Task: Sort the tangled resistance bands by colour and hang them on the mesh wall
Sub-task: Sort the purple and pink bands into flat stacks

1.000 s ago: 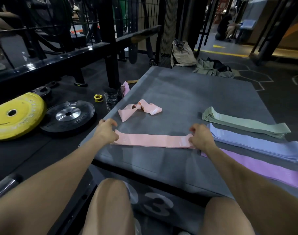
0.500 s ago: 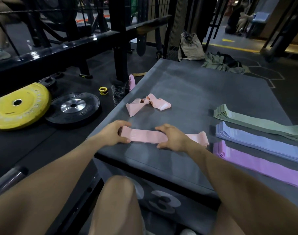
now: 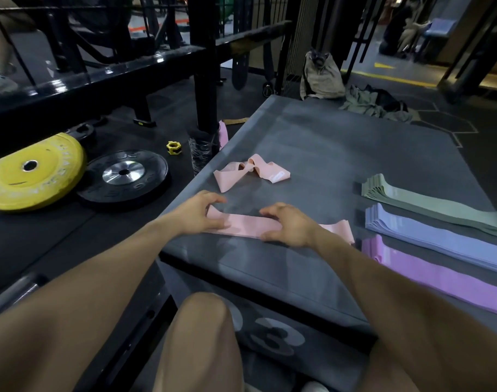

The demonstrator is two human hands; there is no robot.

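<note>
A flat pink band [image 3: 243, 224] lies across the near part of the grey padded platform [image 3: 326, 142]. My left hand [image 3: 195, 213] pinches its left end between curled fingers and thumb. Over the band's middle, my right hand [image 3: 291, 224] arches across its width, fingers on the far edge and thumb on the near edge. A second, twisted pink band [image 3: 251, 172] sits farther back. On the right lie sorted stacks: green bands [image 3: 428, 203], blue bands [image 3: 439, 237] and purple bands [image 3: 439, 274].
A yellow weight plate [image 3: 32, 171] and a black plate [image 3: 124, 176] lie on the floor to the left. A black rack post [image 3: 203, 80] stands by the platform's left edge. A mesh panel [image 3: 294, 38], a bag [image 3: 321, 76] and clothes [image 3: 374, 101] are behind.
My right hand slid left along the pink band, from its right end to its middle. My left hand stayed at the left end.
</note>
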